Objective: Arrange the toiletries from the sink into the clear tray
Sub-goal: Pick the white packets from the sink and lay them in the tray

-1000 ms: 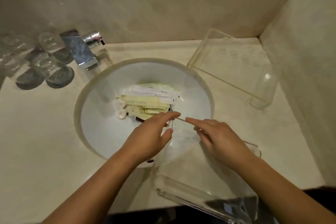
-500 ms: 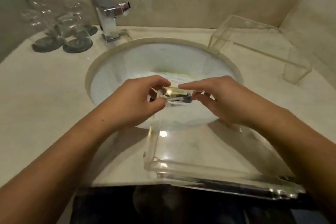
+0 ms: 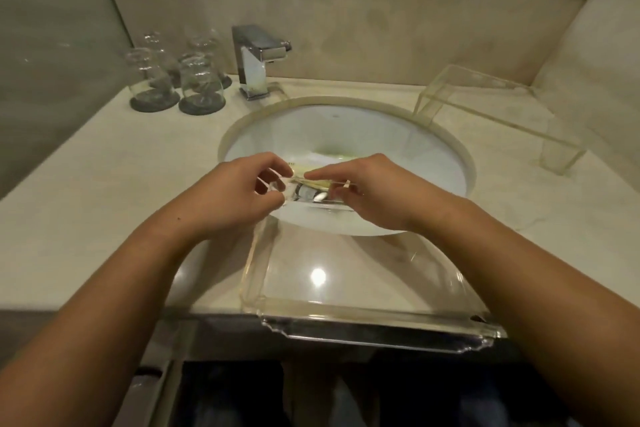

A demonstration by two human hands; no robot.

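A view from the person's head looks down at a pale stone worktop (image 3: 104, 184) with a round white sink (image 3: 433, 163) set into it. Both hands are held over the near part of the basin, and together they pinch a small, flat, clear-wrapped toiletry packet (image 3: 308, 191), dark and silvery inside. The left hand (image 3: 228, 198) is closed on the packet's left end with fingertips and thumb; the right hand (image 3: 374, 191) is closed on its right end in the same way. Beyond the hands, a few more pale yellow and white toiletries (image 3: 322, 163) lie in the bottom of the basin, mostly hidden. The clear tray (image 3: 346, 322) sits at the near edge of the worktop, directly below the hands, and appears to hold nothing yet. A second clear acrylic stand (image 3: 502, 114) stands at the back right. A chrome tap (image 3: 254, 62) rises behind the basin, and upturned drinking glasses (image 3: 180, 80) on dark coasters stand to its left. The packet looks light, thin and flexible, with a slick wrapper, so it should be safest pinched gently at its ends or edges, as now. The tray looks rigid and easily scratched.
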